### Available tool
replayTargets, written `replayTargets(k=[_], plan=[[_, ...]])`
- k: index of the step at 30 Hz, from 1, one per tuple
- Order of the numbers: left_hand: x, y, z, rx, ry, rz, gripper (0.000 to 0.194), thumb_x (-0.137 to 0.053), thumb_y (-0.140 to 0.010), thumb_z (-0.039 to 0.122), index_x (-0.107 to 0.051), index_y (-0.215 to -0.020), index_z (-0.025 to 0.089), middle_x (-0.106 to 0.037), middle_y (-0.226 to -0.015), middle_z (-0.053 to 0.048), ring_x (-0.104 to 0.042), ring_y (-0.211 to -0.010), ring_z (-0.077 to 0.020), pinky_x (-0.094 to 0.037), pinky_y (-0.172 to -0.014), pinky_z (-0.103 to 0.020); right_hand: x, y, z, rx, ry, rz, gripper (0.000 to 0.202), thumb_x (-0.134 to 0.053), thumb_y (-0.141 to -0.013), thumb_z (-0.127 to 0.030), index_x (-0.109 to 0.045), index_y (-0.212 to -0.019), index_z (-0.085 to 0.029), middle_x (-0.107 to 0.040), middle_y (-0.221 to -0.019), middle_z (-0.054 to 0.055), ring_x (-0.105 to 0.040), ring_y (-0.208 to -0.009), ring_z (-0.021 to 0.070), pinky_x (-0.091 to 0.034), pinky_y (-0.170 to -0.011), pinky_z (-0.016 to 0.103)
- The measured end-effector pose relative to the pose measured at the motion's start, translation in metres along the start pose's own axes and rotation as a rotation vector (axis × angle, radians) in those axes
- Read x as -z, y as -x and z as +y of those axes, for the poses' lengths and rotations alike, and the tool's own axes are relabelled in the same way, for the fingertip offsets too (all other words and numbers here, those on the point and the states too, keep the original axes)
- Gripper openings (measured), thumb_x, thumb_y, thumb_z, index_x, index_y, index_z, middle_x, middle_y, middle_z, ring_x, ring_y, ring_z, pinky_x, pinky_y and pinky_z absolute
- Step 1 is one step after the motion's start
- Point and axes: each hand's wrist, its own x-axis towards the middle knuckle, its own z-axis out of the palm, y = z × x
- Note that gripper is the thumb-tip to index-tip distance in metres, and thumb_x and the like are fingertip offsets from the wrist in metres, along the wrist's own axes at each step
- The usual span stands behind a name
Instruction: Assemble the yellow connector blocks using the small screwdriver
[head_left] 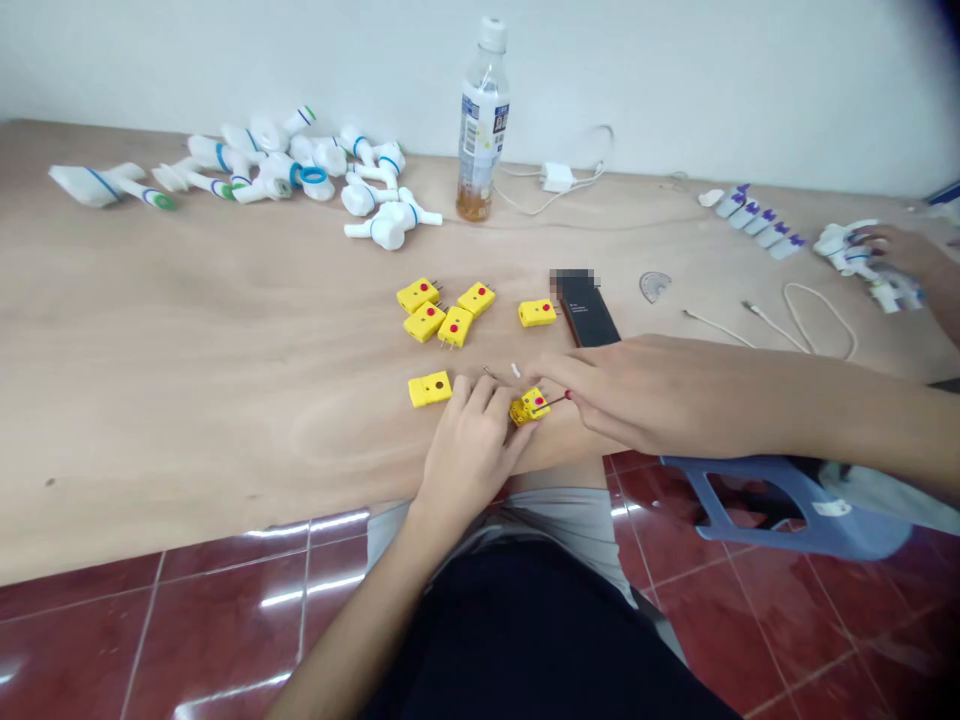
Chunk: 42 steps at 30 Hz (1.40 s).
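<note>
Near the table's front edge, my left hand (474, 428) is closed, its fingers steadying a small yellow plug (537, 402) with a red dot. My right hand (637, 395) grips a thin screwdriver (555, 402), whose red end shows at the fingers and whose shaft reaches onto the plug. The lower part of that plug looks uncovered, though its inside is too small to make out. Just left of my left fingers lies a yellow piece (430, 389) with a dark round spot. A tiny white piece (515, 370) and a small metal bit (489, 372) rest behind the plug.
Several yellow plugs (424, 321) lie grouped, and one plug (538, 313) lies apart beside a black phone-like slab (589, 310). Behind stand a bottle (481, 130) and white valve-like fittings (390, 225). At right, another person's hand (904, 250) touches white parts (851, 250); cables (795, 320) lie nearby.
</note>
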Motion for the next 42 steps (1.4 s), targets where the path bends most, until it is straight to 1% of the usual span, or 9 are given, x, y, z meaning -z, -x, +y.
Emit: replayTargets(k=[5, 10, 13, 20, 27, 31, 34, 38, 42], plan=[[0.000, 0.000, 0.000, 0.007, 0.007, 0.006, 0.023, -0.075, -0.110, 0.025, -0.072, -0.131, 0.018, -0.076, -0.127, -0.014, -0.065, -0.124, -0.0384, -0.060, -0.110, -0.058, -0.003, -0.004, 0.000, -0.003, 0.176, 0.056, 0.040, -0.047, -0.119, -0.032, -0.069, -0.149, -0.018, -0.082, -0.091, 0.007, -0.064, -0.061, 0.0217, -0.032, -0.059, 0.034], [0.000, 0.000, 0.000, 0.002, -0.012, 0.005, 0.023, -0.075, -0.110, 0.027, -0.072, -0.130, 0.016, -0.076, -0.125, -0.016, -0.065, -0.121, -0.0382, -0.061, -0.108, -0.057, 0.002, -0.002, 0.006, 0.097, 0.021, 0.042, 0.042, -0.045, -0.121, -0.032, -0.068, -0.156, -0.025, -0.086, -0.117, 0.008, -0.078, -0.089, 0.0243, -0.052, -0.077, 0.034], [-0.001, 0.000, 0.000, -0.002, -0.019, 0.007, 0.022, -0.075, -0.110, 0.027, -0.072, -0.129, 0.016, -0.076, -0.126, -0.016, -0.065, -0.122, -0.0388, -0.060, -0.109, -0.057, -0.004, -0.002, 0.009, 0.135, -0.021, 0.093, 0.045, -0.044, -0.123, -0.032, -0.067, -0.160, -0.027, -0.086, -0.110, 0.005, -0.078, -0.091, 0.0247, -0.056, -0.084, 0.035], [-0.002, -0.001, -0.002, 0.006, 0.012, 0.014, 0.023, -0.077, -0.109, 0.027, -0.072, -0.130, 0.017, -0.076, -0.125, -0.015, -0.065, -0.123, -0.0387, -0.060, -0.110, -0.058, -0.029, -0.005, 0.005, 0.111, 0.091, 0.282, 0.034, -0.049, -0.119, -0.021, -0.078, -0.137, -0.018, -0.081, -0.094, 0.007, -0.074, -0.089, 0.0242, -0.054, -0.086, 0.035], [0.003, -0.001, 0.002, 0.020, 0.031, -0.031, 0.021, -0.074, -0.111, 0.027, -0.071, -0.130, 0.018, -0.075, -0.127, -0.014, -0.065, -0.125, -0.0385, -0.060, -0.110, -0.058, -0.020, -0.002, 0.005, -0.108, -0.268, 0.206, 0.030, -0.059, -0.117, -0.039, -0.078, -0.102, -0.021, -0.079, -0.086, 0.001, -0.068, -0.072, 0.0177, -0.044, -0.070, 0.032], [0.005, -0.001, 0.004, 0.036, 0.042, -0.050, 0.022, -0.075, -0.111, 0.026, -0.071, -0.131, 0.019, -0.075, -0.129, -0.015, -0.064, -0.129, -0.0387, -0.060, -0.113, -0.059, -0.031, 0.008, 0.014, -0.135, -0.493, 0.257, 0.025, -0.068, -0.113, -0.044, -0.081, -0.106, -0.024, -0.082, -0.093, 0.001, -0.071, -0.079, 0.0191, -0.049, -0.071, 0.031], [0.004, -0.001, 0.004, 0.055, 0.059, -0.041, 0.024, -0.078, -0.109, 0.026, -0.071, -0.131, 0.018, -0.075, -0.128, -0.014, -0.065, -0.129, -0.0384, -0.060, -0.114, -0.059, -0.042, 0.013, 0.021, -0.140, -0.567, 0.422, 0.025, -0.070, -0.112, -0.047, -0.081, -0.105, -0.026, -0.080, -0.096, 0.003, -0.071, -0.085, 0.0224, -0.053, -0.075, 0.034], [0.004, -0.001, 0.003, 0.066, 0.072, -0.034, 0.024, -0.079, -0.109, 0.027, -0.071, -0.131, 0.021, -0.076, -0.128, -0.013, -0.066, -0.131, -0.0380, -0.060, -0.115, -0.059, -0.064, -0.001, 0.029, 0.059, -0.820, 0.836, 0.035, -0.065, -0.116, -0.043, -0.069, -0.087, -0.025, -0.068, -0.093, 0.005, -0.069, -0.099, 0.0266, -0.055, -0.093, 0.044], [0.005, -0.001, 0.002, 0.070, 0.072, -0.037, 0.022, -0.080, -0.109, 0.027, -0.070, -0.128, 0.022, -0.076, -0.127, -0.012, -0.067, -0.129, -0.0378, -0.059, -0.114, -0.061, -0.088, -0.034, 0.029, 0.072, -1.283, 0.946, 0.049, -0.067, -0.111, -0.060, -0.051, -0.080, -0.026, -0.045, -0.074, -0.002, -0.043, -0.065, 0.0177, -0.039, -0.063, 0.036]])
